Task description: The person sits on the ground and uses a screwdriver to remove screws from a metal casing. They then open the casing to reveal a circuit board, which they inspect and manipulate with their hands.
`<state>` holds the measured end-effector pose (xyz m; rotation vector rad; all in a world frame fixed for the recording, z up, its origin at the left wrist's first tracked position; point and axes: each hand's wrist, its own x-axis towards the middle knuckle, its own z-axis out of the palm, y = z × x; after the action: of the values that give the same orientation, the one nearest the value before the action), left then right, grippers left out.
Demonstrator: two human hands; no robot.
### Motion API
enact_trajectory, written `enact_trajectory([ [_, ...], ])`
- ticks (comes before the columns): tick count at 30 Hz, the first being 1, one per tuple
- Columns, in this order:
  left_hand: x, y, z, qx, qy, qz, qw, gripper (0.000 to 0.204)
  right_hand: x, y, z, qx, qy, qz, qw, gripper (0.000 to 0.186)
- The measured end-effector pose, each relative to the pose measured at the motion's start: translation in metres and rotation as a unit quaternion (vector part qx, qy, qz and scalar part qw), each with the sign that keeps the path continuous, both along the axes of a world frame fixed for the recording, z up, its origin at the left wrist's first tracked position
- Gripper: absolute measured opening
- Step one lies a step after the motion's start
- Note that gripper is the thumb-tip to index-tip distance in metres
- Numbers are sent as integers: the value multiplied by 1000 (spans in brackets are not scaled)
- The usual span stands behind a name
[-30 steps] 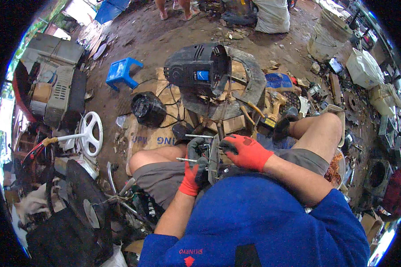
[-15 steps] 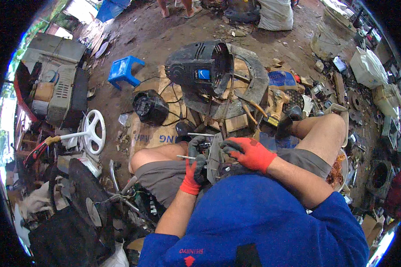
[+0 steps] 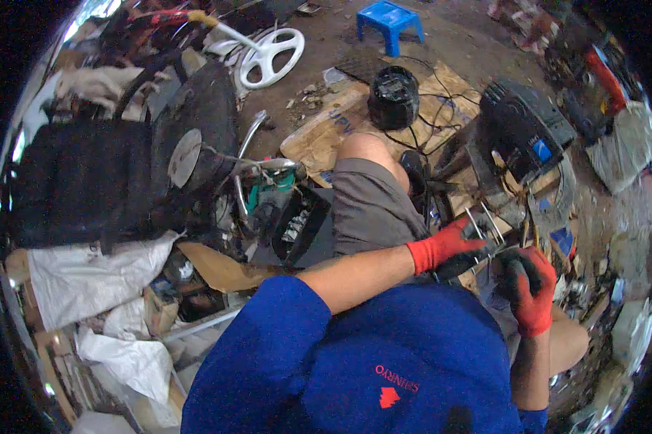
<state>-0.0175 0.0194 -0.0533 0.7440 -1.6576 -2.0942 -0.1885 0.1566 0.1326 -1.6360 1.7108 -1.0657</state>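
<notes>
Both my hands wear red gloves with dark grey palms and fingers. In front of my belly, my left hand (image 3: 452, 249) is closed around a metal part (image 3: 494, 233), a plate-like piece with several thin silver rods sticking out of it. My right hand (image 3: 532, 286) is beside the right edge of that part, its fingers curled together. Whatever lies between those fingers is hidden. My bare left knee and grey shorts (image 3: 373, 202) are just left of the part.
A black machine housing (image 3: 525, 134) stands beyond my hands, with a round black motor-like piece (image 3: 393, 98) on cardboard (image 3: 319, 134). Farther off are a blue stool (image 3: 391, 23) and a white wheel (image 3: 272, 58). An open black box (image 3: 301, 226) and white sacks (image 3: 102, 278) lie to my left.
My view has swung to the left, so the housing, stool and white wheel appear farther right. My left hand still holds the metal part; my right hand stays close beside it.
</notes>
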Motion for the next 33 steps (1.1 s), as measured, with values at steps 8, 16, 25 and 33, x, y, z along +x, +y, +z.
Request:
enact_trajectory([
  [8, 9, 11, 34, 124, 204, -43, 970, 64, 147, -131, 79, -137, 298, 357, 875, 38],
  [16, 21, -6, 20, 74, 187, 13, 979, 62, 290, -239, -23, -75, 371, 475, 795, 31],
  [25, 36, -4, 9, 70, 172, 46, 982, 60, 332, -266, -65, -47, 437, 458, 773, 23],
  [33, 6, -2, -10, 58, 138, 18, 989, 58, 251, -246, 6, -151, 349, 381, 843, 21],
])
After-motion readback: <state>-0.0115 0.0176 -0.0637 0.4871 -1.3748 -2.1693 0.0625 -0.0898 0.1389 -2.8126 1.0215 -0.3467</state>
